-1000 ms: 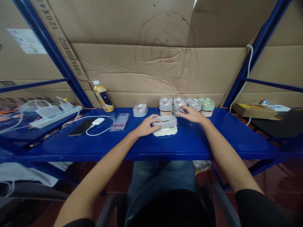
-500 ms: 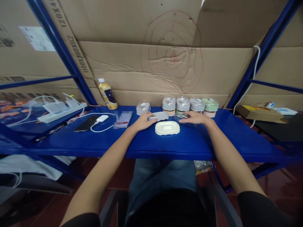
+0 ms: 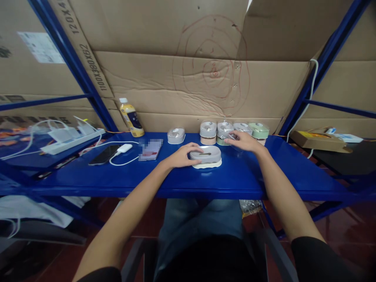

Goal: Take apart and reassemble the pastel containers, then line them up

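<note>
My left hand (image 3: 185, 156) is closed around the left end of a grey oval box part (image 3: 207, 157) with a slot in its top. This part sits on or just over a cream oval base (image 3: 202, 165), whose wavy edge shows beneath it. Farther right, my right hand (image 3: 243, 141) pinches a clear plastic lid (image 3: 237, 148), which is hard to make out. Behind the hands stand several two-tone boxes with clear lids: a grey and pink box (image 3: 208, 133), a grey and green box (image 3: 223, 129) and a green-topped box (image 3: 259, 131).
A low grey box (image 3: 176, 136) stands left of the row. Farther left are a yellow bottle (image 3: 131, 118), a phone with a lit screen (image 3: 151, 149), a dark phone (image 3: 103, 155) and a white charger (image 3: 125, 148) with its cable. Cardboard (image 3: 141, 74) backs the blue shelf (image 3: 229, 182).
My left hand has brought the grey box part toward me and over the cream base. My right hand has lifted slightly with the clear lid. The view has shifted a little.
</note>
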Motion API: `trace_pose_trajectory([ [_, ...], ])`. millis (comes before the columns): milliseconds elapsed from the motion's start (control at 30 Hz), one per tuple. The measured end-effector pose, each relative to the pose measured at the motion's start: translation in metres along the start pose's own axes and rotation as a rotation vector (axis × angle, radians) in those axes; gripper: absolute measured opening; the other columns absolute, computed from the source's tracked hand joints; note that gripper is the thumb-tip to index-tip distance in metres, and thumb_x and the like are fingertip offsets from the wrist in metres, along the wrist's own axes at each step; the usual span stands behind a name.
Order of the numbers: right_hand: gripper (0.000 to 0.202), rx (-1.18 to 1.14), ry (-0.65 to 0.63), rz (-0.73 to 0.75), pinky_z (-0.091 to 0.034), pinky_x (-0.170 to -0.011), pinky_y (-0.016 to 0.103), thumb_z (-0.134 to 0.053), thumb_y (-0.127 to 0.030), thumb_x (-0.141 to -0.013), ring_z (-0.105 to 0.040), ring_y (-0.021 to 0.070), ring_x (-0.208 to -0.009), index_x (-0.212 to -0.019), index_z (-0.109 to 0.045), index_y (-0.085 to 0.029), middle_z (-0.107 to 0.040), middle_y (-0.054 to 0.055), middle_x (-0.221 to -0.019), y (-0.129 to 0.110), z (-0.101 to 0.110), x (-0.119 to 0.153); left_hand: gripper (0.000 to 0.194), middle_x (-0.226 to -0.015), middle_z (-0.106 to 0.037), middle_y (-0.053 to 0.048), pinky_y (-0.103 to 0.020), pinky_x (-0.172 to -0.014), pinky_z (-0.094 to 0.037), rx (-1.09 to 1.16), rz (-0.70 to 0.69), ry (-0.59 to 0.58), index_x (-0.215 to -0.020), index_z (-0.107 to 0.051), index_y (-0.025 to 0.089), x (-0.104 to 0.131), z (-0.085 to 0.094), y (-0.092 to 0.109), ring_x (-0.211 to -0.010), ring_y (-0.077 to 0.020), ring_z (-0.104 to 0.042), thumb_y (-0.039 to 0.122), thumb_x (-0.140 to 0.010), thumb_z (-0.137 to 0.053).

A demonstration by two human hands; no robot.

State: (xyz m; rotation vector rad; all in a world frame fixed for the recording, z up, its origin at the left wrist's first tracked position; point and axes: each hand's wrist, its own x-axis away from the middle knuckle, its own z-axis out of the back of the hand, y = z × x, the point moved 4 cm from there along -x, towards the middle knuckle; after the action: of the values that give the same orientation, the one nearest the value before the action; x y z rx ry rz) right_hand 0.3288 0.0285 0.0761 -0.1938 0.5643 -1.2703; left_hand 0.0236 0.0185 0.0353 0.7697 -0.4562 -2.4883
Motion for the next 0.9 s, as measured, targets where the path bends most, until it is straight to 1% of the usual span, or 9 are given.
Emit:
trace_pose_trajectory([
  [133, 0.071, -0.08, -0.028, 0.126, -0.057, -0.1, 0.054, -0.075, -0.065, -0.086, -0.072, 0.0369, -0.113, -0.138, -0.069, -0.017, -0.075, 0.017, -0.13, -0.018, -0.014, 0.003, 0.064, -0.141, -0.066, -0.013, -0.051, -0.117, -0.048, 0.029, 0.045, -0.037, -0.137, -0.064, 0.02, -0.001, -0.007, 0.002, -0.13, -0.0324, -0.064, 0.044, -0.08, -0.082],
  [200, 0.07, -0.143, -0.06, 0.245, -0.057, -0.102, 0.053, -0.08, -0.06, -0.084, -0.072, 0.0356, -0.116, -0.139, -0.069, -0.019, -0.075, 0.015, -0.132, -0.033, -0.024, 0.006, 0.078, -0.146, -0.064, -0.015, -0.053, -0.117, -0.047, 0.058, 0.075, -0.04, -0.146, -0.056, 0.02, -0.001, -0.01, 0.002, -0.134, -0.0345, -0.062, 0.044, -0.077, -0.084],
  [300, 0.074, -0.215, -0.094, 0.455, -0.054, -0.109, 0.052, -0.085, -0.056, -0.079, -0.069, 0.0338, -0.125, -0.143, -0.067, -0.024, -0.072, 0.011, -0.14, -0.056, -0.038, 0.012, 0.102, -0.148, -0.06, -0.02, -0.055, -0.118, -0.045, 0.122, 0.088, -0.033, -0.156, -0.041, 0.018, -0.002, -0.014, 0.0, -0.139, -0.0381, -0.059, 0.044, -0.071, -0.089],
  [400, 0.077, -0.195, -0.12, 0.577, -0.05, -0.113, 0.053, -0.088, -0.057, -0.076, -0.066, 0.0344, -0.131, -0.144, -0.067, -0.027, -0.07, 0.011, -0.143, -0.071, -0.051, 0.016, 0.118, -0.151, -0.058, -0.022, -0.056, -0.12, -0.042, 0.166, 0.096, -0.023, -0.164, -0.026, 0.017, -0.002, -0.02, -0.001, -0.142, -0.0401, -0.056, 0.04, -0.067, -0.09],
  [500, 0.081, -0.132, -0.134, 0.572, -0.052, -0.111, 0.055, -0.089, -0.059, -0.073, -0.066, 0.0365, -0.129, -0.143, -0.068, -0.025, -0.07, 0.013, -0.14, -0.075, -0.06, 0.016, 0.128, -0.155, -0.054, -0.023, -0.058, -0.121, -0.04, 0.139, 0.115, -0.021, -0.169, -0.011, 0.018, -0.003, -0.028, 0.0, -0.144, -0.0415, -0.054, 0.034, -0.067, -0.088],
  [600, 0.083, -0.103, -0.129, 0.537, -0.051, -0.112, 0.055, -0.088, -0.06, -0.074, -0.066, 0.0372, -0.129, -0.144, -0.067, -0.023, -0.068, 0.015, -0.141, -0.074, -0.062, 0.017, 0.134, -0.159, -0.05, -0.025, -0.06, -0.122, -0.039, 0.099, 0.118, -0.011, -0.17, -0.004, 0.017, -0.003, -0.032, 0.001, -0.147, -0.0433, -0.051, 0.032, -0.065, -0.087],
  [767, 0.084, -0.063, -0.145, 0.529, -0.049, -0.114, 0.056, -0.086, -0.062, -0.077, -0.065, 0.0363, -0.131, -0.149, -0.063, -0.027, -0.068, 0.014, -0.141, -0.075, -0.059, 0.018, 0.14, -0.168, -0.033, -0.029, -0.063, -0.127, -0.032, 0.055, 0.111, 0.007, -0.17, -0.001, 0.013, -0.004, -0.034, 0.001, -0.156, -0.0473, -0.036, 0.037, -0.064, -0.089],
  [833, 0.086, -0.047, -0.157, 0.505, -0.05, -0.113, 0.056, -0.086, -0.064, -0.076, -0.066, 0.0368, -0.129, -0.149, -0.063, -0.026, -0.069, 0.014, -0.139, -0.074, -0.06, 0.017, 0.14, -0.169, -0.031, -0.028, -0.063, -0.128, -0.03, 0.05, 0.095, 0.013, -0.17, -0.001, 0.014, -0.004, -0.034, 0.002, -0.158, -0.0474, -0.032, 0.039, -0.065, -0.089],
  [900, 0.086, -0.036, -0.163, 0.489, -0.051, -0.111, 0.056, -0.086, -0.065, -0.075, -0.067, 0.037, -0.126, -0.149, -0.064, -0.026, -0.07, 0.014, -0.136, -0.072, -0.062, 0.016, 0.137, -0.169, -0.034, -0.026, -0.063, -0.129, -0.03, 0.05, 0.085, 0.01, -0.171, -0.004, 0.016, -0.004, -0.034, 0.004, -0.158, -0.0466, -0.032, 0.04, -0.066, -0.09],
])
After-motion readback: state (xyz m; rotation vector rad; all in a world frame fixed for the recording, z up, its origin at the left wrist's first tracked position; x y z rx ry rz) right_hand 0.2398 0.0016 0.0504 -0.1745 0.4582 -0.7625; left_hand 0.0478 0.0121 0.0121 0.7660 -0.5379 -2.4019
